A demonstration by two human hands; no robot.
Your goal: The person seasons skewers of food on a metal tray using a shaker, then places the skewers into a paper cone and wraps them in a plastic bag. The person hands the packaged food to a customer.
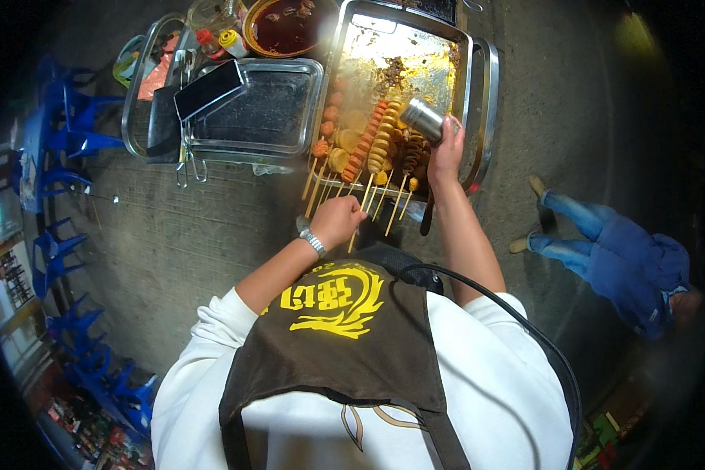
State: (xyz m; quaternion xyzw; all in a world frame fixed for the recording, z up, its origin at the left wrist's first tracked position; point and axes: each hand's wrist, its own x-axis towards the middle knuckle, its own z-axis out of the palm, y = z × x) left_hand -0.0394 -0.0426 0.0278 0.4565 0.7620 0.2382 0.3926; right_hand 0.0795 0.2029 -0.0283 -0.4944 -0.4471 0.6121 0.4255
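My right hand point(448, 154) is wrapped around a metal shaker point(421, 119), which is tilted over the skewers with its top towards the left. My left hand point(339, 218) is closed on the wooden stick of a spiral-cut potato skewer point(383, 141). Right beside that potato lies a reddish spiral-cut sausage skewer point(365, 140). More food shares the metal griddle tray point(467, 70): reddish balls on a stick point(321, 148), pale round slices point(339, 160) and a darker spiral skewer point(412, 154). Their sticks stick out over the tray's near edge, towards me.
To the left, a phone point(209, 89) and wire-handled tongs point(183, 132) rest on a dark metal tray point(258, 111). Behind stand a bowl of dark red sauce point(285, 26) and squeeze bottles point(232, 42). Blue plastic stools point(85, 117) line the far left. A person point(617, 258) is at the right.
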